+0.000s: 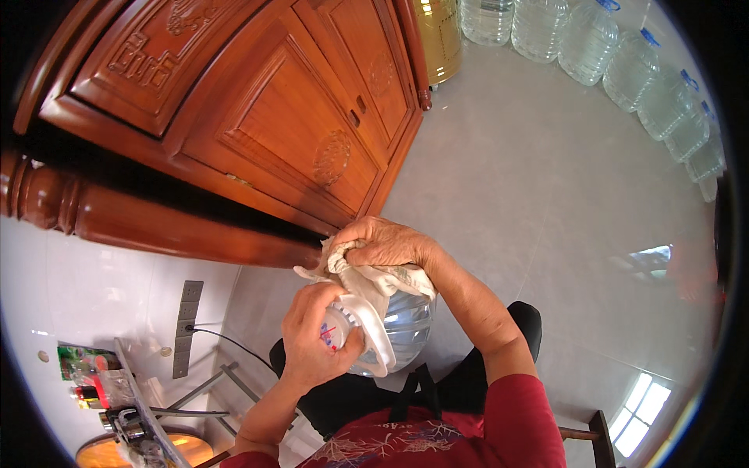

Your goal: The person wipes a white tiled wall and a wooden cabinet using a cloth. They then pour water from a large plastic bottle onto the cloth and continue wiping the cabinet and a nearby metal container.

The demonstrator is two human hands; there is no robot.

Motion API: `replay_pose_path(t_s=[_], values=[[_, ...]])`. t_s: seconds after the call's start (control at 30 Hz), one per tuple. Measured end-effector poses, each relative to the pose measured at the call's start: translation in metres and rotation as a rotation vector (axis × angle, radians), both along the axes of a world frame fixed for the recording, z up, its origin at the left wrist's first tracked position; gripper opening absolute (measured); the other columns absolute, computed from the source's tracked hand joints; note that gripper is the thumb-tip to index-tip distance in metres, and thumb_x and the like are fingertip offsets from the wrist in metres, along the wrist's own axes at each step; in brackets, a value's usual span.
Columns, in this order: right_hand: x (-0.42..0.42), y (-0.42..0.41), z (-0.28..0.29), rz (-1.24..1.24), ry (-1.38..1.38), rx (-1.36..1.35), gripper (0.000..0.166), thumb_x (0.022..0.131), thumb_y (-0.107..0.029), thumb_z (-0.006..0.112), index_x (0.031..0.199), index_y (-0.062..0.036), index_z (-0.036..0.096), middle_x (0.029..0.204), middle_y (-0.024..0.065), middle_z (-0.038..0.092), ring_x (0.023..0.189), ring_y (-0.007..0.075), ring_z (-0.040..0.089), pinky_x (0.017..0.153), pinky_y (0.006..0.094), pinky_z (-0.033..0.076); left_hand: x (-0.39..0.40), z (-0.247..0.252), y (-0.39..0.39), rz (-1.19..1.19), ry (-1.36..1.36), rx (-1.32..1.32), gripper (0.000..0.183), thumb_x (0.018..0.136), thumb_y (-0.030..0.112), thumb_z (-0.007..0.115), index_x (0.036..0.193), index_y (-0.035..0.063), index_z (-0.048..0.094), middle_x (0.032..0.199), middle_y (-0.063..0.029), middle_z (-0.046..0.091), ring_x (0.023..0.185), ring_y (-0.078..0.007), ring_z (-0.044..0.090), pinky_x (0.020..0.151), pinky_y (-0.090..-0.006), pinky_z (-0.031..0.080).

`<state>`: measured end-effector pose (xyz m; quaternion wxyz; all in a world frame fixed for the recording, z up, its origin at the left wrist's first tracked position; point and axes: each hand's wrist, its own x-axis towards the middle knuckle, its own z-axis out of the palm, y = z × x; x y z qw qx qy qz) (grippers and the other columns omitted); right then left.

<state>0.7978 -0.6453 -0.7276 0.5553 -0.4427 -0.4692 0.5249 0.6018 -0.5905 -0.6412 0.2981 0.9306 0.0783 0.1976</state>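
Note:
Between my knees stands a large clear plastic water bottle (409, 333) with a white carry handle (374, 333) and a white cap (338, 327). My left hand (313, 333) grips the bottle's top, with fingers and thumb around the cap. My right hand (386, 243) clutches a bunched cream cloth (409, 279) that lies over the far side of the bottle. Part of the cloth hangs past my right fingers, near the cabinet's corner post. The cloth and my hands hide much of the bottle's shoulder.
A carved reddish wooden cabinet (292, 117) rises just ahead. Several clear water bottles with blue handles (588, 44) line the wall at right, beyond a gold drum (442, 41). On the left are a socket strip (188, 327) with a plugged-in black cable (234, 345) and a cluttered shelf (146, 403).

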Motion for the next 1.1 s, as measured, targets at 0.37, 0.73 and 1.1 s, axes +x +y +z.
replay_pose_path(t_s=[0.37, 0.73, 1.1], values=[[0.053, -0.062, -0.017, -0.843, 0.563, 0.170, 0.016, 0.089, -0.011, 0.059, 0.103, -0.0060, 0.065, 0.096, 0.0052, 0.067, 0.079, 0.0143, 0.064, 0.072, 0.0269, 0.054, 0.010, 0.006, -0.001, 0.058, 0.052, 0.070, 0.050, 0.056, 0.005, 0.070, 0.105, 0.0043, 0.061, 0.104, -0.0120, 0.059, 0.087, -0.0276, 0.060, 0.073, -0.0356, 0.050], [0.022, 0.015, -0.101, 0.010, 0.235, -0.147, 0.035, 0.093, -0.033, 0.055, 0.116, -0.0085, 0.063, 0.120, 0.0050, 0.059, 0.112, 0.0149, 0.052, 0.100, 0.0315, 0.039, 0.011, 0.001, -0.001, 0.066, 0.056, 0.047, 0.048, 0.056, 0.004, 0.068, 0.103, 0.0024, 0.063, 0.102, -0.0130, 0.059, 0.085, -0.0257, 0.060, 0.071, -0.0312, 0.049], [0.024, 0.029, -0.401, -0.420, 0.033, -0.191, 0.029, 0.081, -0.029, 0.066, 0.101, -0.0076, 0.066, 0.103, 0.0116, 0.065, 0.096, 0.0197, 0.060, 0.084, 0.0329, 0.047, 0.027, 0.003, -0.004, 0.013, 0.069, 0.036, 0.047, 0.056, 0.003, 0.067, 0.103, 0.0014, 0.062, 0.102, -0.0139, 0.058, 0.088, -0.0270, 0.059, 0.076, -0.0335, 0.049]])
